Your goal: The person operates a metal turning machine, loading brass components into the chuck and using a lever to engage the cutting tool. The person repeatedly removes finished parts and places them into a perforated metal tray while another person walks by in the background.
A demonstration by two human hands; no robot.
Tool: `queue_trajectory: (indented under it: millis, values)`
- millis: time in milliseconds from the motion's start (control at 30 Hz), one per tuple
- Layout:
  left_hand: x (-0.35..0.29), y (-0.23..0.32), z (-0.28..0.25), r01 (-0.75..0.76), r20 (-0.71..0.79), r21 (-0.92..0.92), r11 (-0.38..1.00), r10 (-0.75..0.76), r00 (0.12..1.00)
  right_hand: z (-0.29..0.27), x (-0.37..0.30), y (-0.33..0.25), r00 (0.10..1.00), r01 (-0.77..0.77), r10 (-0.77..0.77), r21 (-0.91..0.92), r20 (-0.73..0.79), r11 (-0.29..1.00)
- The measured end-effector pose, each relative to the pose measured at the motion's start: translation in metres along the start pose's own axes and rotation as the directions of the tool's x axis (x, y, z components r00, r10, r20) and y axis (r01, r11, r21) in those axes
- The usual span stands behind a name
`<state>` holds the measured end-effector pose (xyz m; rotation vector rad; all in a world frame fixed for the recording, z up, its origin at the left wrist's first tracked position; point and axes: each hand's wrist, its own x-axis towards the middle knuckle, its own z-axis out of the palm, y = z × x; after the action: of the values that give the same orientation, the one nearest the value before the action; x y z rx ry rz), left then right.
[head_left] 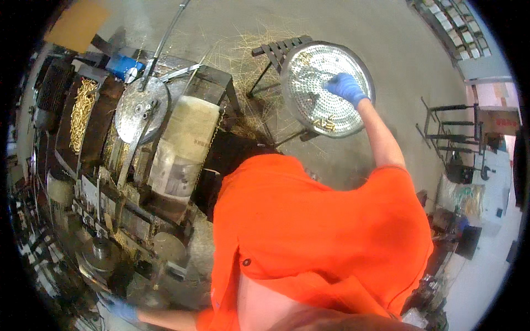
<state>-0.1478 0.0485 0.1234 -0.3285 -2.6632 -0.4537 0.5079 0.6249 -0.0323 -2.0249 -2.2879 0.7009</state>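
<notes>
My right hand (pixel 346 88), in a blue glove, reaches over a round metal tray (pixel 291 105) covered with small holes. Its fingers are drawn together against the tray's surface; whatever they hold is too small or hidden to make out. Small brass-coloured pieces (pixel 324 123) lie in a loose group at the tray's near edge, with a few more near its far left. Low on the left, my left hand (pixel 118 307), also blue-gloved, is beside the dark machine (pixel 99 256). Blur and the picture's dark rim hide how its fingers are set.
The tray rests on a dark slatted stool (pixel 274 52). A trough of brass-coloured pieces (pixel 83 113), a metal disc (pixel 142 110) and a paper-covered panel (pixel 185 146) are on the machine at left. Wiry shavings (pixel 234 66) litter the floor; a dark rack (pixel 450 129) stands right.
</notes>
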Motion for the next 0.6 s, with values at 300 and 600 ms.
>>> queue_trajectory:
  millis: [300, 600]
  values:
    - [-0.038, 0.023, -0.049, 0.034, -0.121, 0.009, 0.999, -0.033, 0.992, 0.078, -0.062, 0.009, 0.807, 0.507, -0.376, -0.207, 0.456, 0.837]
    - [-0.051, 0.029, -0.041, 0.014, -0.118, -0.190, 0.982, -0.037, 0.992, 0.079, -0.063, 0.004, 0.865, 0.440, -0.329, -0.258, 0.379, 0.860]
